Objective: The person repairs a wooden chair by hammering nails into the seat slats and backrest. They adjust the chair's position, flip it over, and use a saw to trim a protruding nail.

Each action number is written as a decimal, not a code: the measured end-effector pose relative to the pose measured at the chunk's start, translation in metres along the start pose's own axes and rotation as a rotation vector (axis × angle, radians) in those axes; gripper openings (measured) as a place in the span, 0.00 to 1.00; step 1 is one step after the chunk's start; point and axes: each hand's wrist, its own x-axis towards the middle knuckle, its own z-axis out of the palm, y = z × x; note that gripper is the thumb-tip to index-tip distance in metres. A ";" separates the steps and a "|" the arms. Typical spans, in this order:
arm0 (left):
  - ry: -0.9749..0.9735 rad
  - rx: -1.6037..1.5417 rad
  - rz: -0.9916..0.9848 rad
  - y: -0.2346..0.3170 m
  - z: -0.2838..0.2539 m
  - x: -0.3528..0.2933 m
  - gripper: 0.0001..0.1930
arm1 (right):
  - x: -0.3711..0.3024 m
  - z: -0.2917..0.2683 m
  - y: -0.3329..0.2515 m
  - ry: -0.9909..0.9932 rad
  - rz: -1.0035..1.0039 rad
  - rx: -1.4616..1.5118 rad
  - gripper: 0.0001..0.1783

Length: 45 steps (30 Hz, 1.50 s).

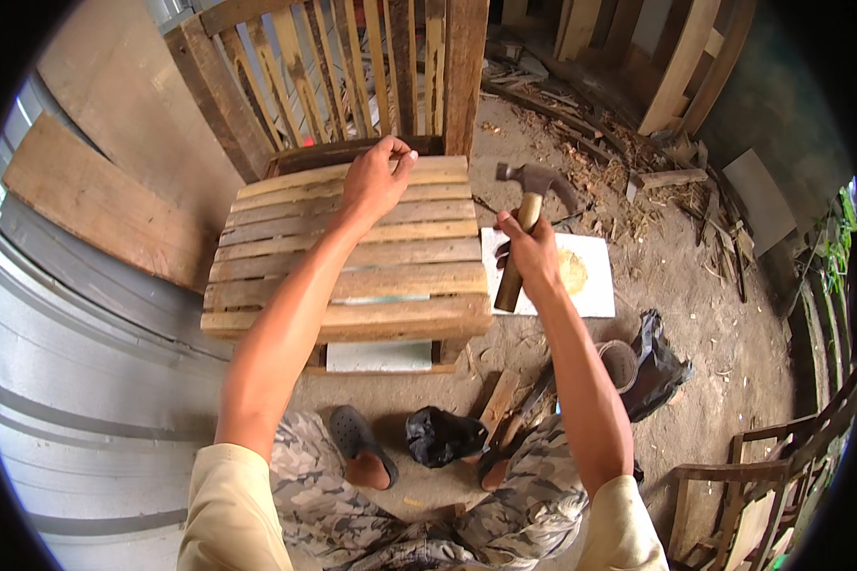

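My right hand (533, 252) is wrapped round the wooden handle of a claw hammer (541, 179), its metal head raised beside the right edge of a slatted wooden seat (352, 255). Over the rear slats is my left hand (376, 181), its thumb and fingers pinched together. Whatever is between those fingertips, if anything, is too small to make out. Behind the seat stands an upright wooden backrest (414, 71) of narrow slats. The seat's front rail faces me, with a pale panel (379, 356) showing below it.
A white stained sheet (595, 271) lies right of the seat. Near my feet are a black plastic bag (443, 436), a wood offcut (500, 400) and a round tub (619, 364). Corrugated metal (86, 381) lines the left. Wood scraps (590, 124) litter the far right; a wooden frame (733, 471) stands lower right.
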 end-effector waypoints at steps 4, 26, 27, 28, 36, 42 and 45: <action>-0.126 0.153 -0.092 0.003 0.015 0.016 0.11 | 0.019 0.004 0.007 -0.002 0.117 0.102 0.19; 0.023 -0.094 0.088 -0.002 0.013 0.014 0.12 | 0.018 -0.003 -0.009 -0.039 0.097 0.029 0.16; -0.006 -0.121 0.091 0.001 0.014 0.015 0.12 | 0.016 -0.004 -0.013 -0.023 0.125 -0.003 0.16; -0.035 -0.148 0.093 0.003 0.015 0.016 0.12 | 0.015 -0.007 -0.011 -0.029 0.115 -0.006 0.16; 0.018 0.067 0.110 -0.007 0.016 0.027 0.10 | 0.006 -0.023 0.003 -0.018 0.089 -0.045 0.14; -0.012 0.071 -0.079 -0.052 -0.006 0.035 0.10 | -0.001 -0.024 0.007 -0.052 0.075 -0.083 0.15; -0.107 0.048 -0.174 -0.040 -0.008 0.035 0.10 | -0.003 -0.027 0.003 -0.026 0.104 -0.089 0.15</action>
